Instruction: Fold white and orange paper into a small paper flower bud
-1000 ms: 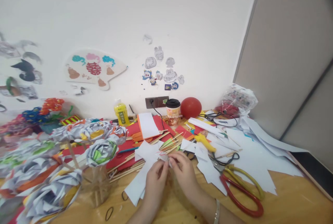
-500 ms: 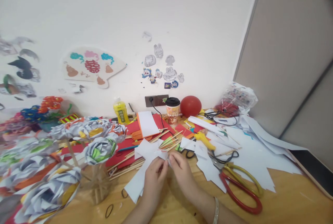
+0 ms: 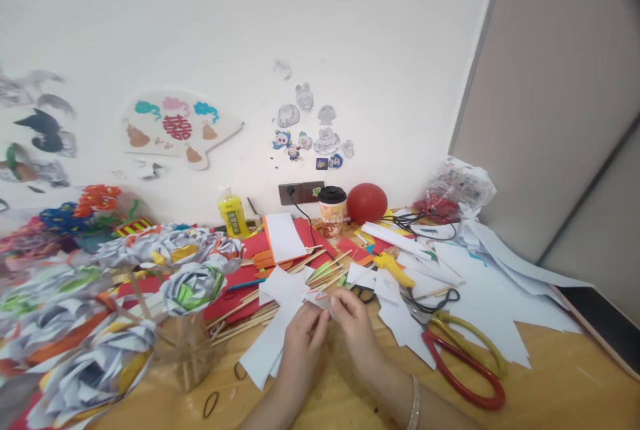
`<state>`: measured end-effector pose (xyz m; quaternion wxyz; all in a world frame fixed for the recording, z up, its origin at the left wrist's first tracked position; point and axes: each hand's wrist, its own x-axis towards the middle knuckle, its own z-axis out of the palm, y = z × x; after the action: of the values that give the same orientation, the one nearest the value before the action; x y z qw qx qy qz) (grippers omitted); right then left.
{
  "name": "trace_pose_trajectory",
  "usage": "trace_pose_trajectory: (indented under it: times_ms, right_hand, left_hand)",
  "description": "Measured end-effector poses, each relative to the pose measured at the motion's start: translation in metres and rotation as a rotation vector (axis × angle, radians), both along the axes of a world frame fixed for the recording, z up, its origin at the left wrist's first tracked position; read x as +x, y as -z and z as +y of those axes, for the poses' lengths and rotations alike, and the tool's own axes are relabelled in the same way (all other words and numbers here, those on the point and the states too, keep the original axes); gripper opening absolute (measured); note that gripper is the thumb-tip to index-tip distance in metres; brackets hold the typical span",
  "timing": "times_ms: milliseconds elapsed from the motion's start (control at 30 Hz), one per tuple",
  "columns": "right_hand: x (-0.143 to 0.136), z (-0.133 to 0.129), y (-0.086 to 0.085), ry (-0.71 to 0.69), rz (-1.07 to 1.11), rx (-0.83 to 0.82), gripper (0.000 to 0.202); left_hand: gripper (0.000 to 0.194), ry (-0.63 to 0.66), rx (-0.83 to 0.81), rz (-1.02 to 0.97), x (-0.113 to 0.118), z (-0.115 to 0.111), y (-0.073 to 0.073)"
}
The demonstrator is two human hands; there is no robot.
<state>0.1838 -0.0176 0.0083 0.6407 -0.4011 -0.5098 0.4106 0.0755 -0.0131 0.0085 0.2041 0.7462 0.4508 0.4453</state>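
Observation:
My left hand [image 3: 304,331] and my right hand [image 3: 353,321] meet near the middle of the table, fingertips pinched close together. Between them is something small and pale, mostly hidden by the fingers, too small to name. Just beyond the fingertips lies white paper with a red mark [image 3: 316,296]. Cut white paper pieces [image 3: 281,313] lie left of and behind my left hand. To the right of my right hand are more cut white paper pieces [image 3: 400,320] and large scissors [image 3: 467,367] with one red and one yellow handle.
Paper flowers [image 3: 100,367] on sticks crowd the left, some in a clear container [image 3: 186,357]. Wooden sticks [image 3: 245,327], a yellow glue gun [image 3: 394,268], a lidded cup [image 3: 332,213], a yellow bottle [image 3: 232,214] and a red balloon [image 3: 367,203] stand or lie behind. Black elastic bands [image 3: 211,405] lie in front.
Both hands have shifted slightly to the right, still pinched together. The red-marked paper beyond the fingertips shows more clearly now. Everything else stays in place.

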Motion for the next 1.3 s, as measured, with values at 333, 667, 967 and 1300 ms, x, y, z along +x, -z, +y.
trace_pose_trajectory:
  times_ms: [333, 667, 967, 1300]
  right_hand:
    - [0.000, 0.003, -0.001, -0.053, 0.008, -0.028, 0.025]
    - [0.001, 0.002, 0.002, 0.042, -0.094, 0.036, 0.020]
    - [0.002, 0.005, 0.001, -0.023, 0.060, -0.104, 0.025]
    - [0.007, 0.003, -0.004, -0.094, 0.206, -0.359, 0.033]
  left_hand:
    - [0.033, -0.033, -0.013, -0.003, -0.001, -0.001, -0.002]
    - [0.035, -0.042, -0.027, 0.000, 0.001, 0.000, 0.003]
    - [0.032, 0.007, -0.023, 0.037, -0.001, 0.000, 0.001]
    - [0.058, 0.036, 0.149, 0.205, -0.021, 0.019, 0.005]
